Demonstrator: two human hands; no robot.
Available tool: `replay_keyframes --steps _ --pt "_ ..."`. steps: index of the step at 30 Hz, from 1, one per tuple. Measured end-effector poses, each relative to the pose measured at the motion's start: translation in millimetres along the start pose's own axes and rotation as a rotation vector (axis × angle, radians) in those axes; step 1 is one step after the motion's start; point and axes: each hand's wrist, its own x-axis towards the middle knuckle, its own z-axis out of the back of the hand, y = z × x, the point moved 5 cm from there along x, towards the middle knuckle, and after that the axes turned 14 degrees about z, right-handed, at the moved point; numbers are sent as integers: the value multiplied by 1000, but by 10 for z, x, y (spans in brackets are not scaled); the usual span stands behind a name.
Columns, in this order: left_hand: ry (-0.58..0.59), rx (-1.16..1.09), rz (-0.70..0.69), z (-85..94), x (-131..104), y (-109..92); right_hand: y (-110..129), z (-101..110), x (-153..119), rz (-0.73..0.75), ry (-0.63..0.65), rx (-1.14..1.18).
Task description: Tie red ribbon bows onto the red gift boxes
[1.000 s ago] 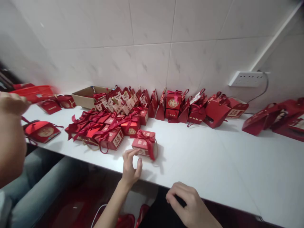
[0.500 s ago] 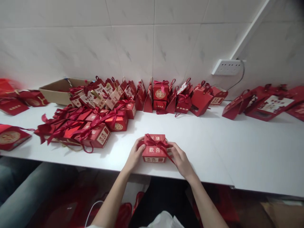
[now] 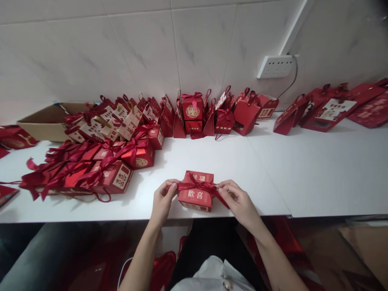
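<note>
A small red gift box (image 3: 195,196) with pale printed characters lies near the front edge of the white table. A dark red ribbon (image 3: 198,185) crosses its top, tied in a bow. At the box's left side, my left hand (image 3: 165,198) pinches one part of the ribbon between thumb and fingers and pulls it out sideways. My right hand (image 3: 238,202) is closed on the ribbon at the right side, with a ribbon end hanging below the fingers. Both hands are just off the box's walls.
Several ribboned red boxes (image 3: 112,178) are grouped to the left on the white table (image 3: 242,169). Behind them stands an open cardboard box (image 3: 39,127). A row of red gift boxes (image 3: 192,113) lines the tiled wall, below a white power strip (image 3: 275,66). More red bags (image 3: 324,111) stand right.
My hands have moved apart from the box's sides and now draw the ribbon outward. The box has turned slightly. The whole view has shifted.
</note>
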Motion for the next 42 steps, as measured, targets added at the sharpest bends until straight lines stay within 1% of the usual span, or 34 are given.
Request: replay_keyframes --steps 2,4,5,6,8,9,10,11,12,13,15,17,19,21,24,26,28,30,31,33,35,36,39,42 --pt "11 48 -29 1 -14 -38 -29 65 18 -27 -26 70" --pt "-9 86 -61 57 -16 -90 -102 199 24 -84 -81 220" --pt "-51 67 -76 127 -8 -124 -150 311 25 -115 -153 327" --pt "-114 13 -92 224 2 -164 -200 451 25 -142 -259 449" --pt "-257 -157 -136 447 19 -262 -276 778 19 -156 -536 669" --pt "-302 -236 -155 534 26 -319 -285 924 18 -145 -649 740" --pt "-314 -295 -164 583 34 -382 -267 1029 31 -132 -704 783" --pt "-290 -335 -159 584 46 -451 -223 1087 57 -123 -710 810" --pt "-235 -359 -145 537 58 -526 -157 1098 95 -114 -681 826" --pt "-159 -375 -132 447 68 -609 -71 1063 144 -103 -621 831" --pt "18 -383 -139 182 72 -799 137 898 264 -63 -473 817" --pt "149 -354 -198 -107 59 -1001 362 680 405 10 -327 780" --pt "224 -312 -251 -357 49 -1173 562 485 549 96 -225 748" --pt "288 -247 -283 -566 40 -1302 709 349 671 172 -164 731" --pt "371 -139 -323 -775 23 -1415 795 250 778 221 -116 701" --pt "376 -88 -355 -814 21 -1436 771 249 788 228 -108 637" --pt "329 9 -384 -783 24 -1403 708 291 752 237 -111 495" --pt "280 226 -379 -737 11 -1299 631 336 679 241 -82 294" --pt "274 373 -358 -723 -6 -1220 591 345 632 233 -44 186" --pt "296 671 -330 -714 -67 -1042 513 321 527 206 81 -12" --pt "307 890 -362 -717 -147 -898 452 277 424 186 186 -182" --pt "294 963 -394 -719 -179 -848 431 260 381 185 208 -254" --pt "241 1097 -450 -715 -208 -738 379 209 292 180 240 -388" --pt "220 1157 -486 -687 -179 -678 304 158 241 152 315 -413"
